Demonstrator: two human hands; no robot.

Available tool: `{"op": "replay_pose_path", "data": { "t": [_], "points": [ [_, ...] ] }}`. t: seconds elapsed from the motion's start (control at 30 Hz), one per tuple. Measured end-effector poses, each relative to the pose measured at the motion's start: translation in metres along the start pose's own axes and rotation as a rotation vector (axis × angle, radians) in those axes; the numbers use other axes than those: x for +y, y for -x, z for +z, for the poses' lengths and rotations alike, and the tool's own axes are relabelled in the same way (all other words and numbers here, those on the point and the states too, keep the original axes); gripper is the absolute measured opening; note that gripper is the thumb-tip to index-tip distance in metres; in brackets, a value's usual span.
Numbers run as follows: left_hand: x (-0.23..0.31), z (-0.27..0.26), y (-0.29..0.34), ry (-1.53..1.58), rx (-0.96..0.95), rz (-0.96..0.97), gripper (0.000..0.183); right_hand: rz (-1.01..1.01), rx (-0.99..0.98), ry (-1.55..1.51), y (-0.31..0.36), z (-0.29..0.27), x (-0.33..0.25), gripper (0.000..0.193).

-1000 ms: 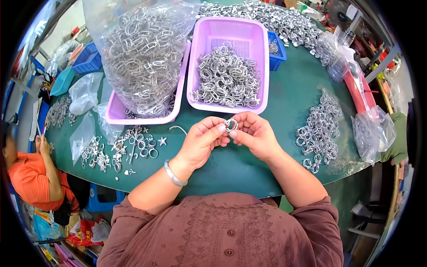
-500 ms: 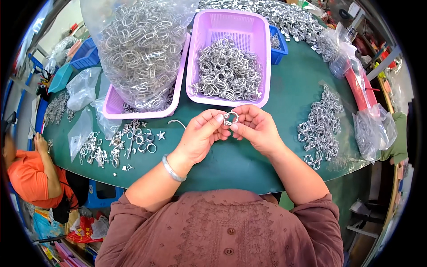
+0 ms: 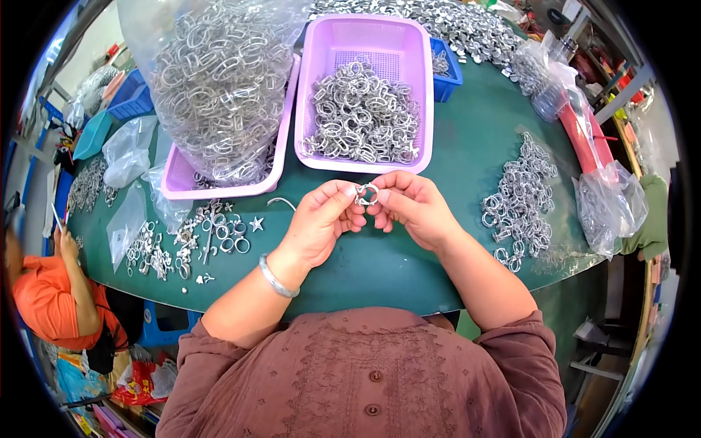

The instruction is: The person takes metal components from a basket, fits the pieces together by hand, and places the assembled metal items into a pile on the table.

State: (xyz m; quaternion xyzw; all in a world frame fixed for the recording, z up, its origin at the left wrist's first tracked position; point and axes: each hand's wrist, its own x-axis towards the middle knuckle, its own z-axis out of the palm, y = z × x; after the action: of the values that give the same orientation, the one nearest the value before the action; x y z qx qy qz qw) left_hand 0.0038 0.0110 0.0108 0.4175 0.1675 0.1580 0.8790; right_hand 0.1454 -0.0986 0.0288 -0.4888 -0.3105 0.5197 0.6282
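1. Green worktable point(image 3: 467, 160) fills most of the view, and at its left side sits a co-worker in an orange shirt point(image 3: 51, 299).
2. On the table, just beyond the hands, stands a lilac basket point(image 3: 361, 165) with a heap of silver-coloured metal loops point(image 3: 361, 124) inside. To its left is a second lilac basket point(image 3: 219, 194), which carries a big clear plastic bag point(image 3: 219, 95) full of similar pieces.
3. One open metal ring point(image 3: 361, 196) is between the two hands, near the front edge of the first basket.
4. Left hand point(image 3: 318, 223) is closed in a pinch: thumb and forefinger take the ring at its left side.
5. Right hand point(image 3: 415, 212) pinches the opposite side in the same manner. How hard either hand presses, I cannot tell.
6. For good handling, I think both pinches should be light and at the rim, so the ring can turn without slipping.
7. It seems wise to leave the opening of the ring facing the eyes, because fingertips hide small details easily.
8. Loose pile of metal loops point(image 3: 520, 204) lies well to the right, and small rings with a star-shaped piece point(image 3: 256, 224) lie to the left; in my judgement, elbows and wrists should not brush them.
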Motion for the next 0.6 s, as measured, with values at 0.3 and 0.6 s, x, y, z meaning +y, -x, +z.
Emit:
{"op": "replay_pose_path", "data": {
  "t": [0.3, 0.6],
  "points": [
    [0.0, 0.004, 0.006, -0.131, 0.086, 0.071, 0.022, 0.002, 0.005, 0.123, 0.015, -0.021, -0.03, 0.019],
    [0.002, 0.015, 0.008, -0.175, 0.021, 0.072, 0.018, -0.584, 0.908, 0.328, 0.172, -0.208, -0.169, 0.017]
  ]
}}
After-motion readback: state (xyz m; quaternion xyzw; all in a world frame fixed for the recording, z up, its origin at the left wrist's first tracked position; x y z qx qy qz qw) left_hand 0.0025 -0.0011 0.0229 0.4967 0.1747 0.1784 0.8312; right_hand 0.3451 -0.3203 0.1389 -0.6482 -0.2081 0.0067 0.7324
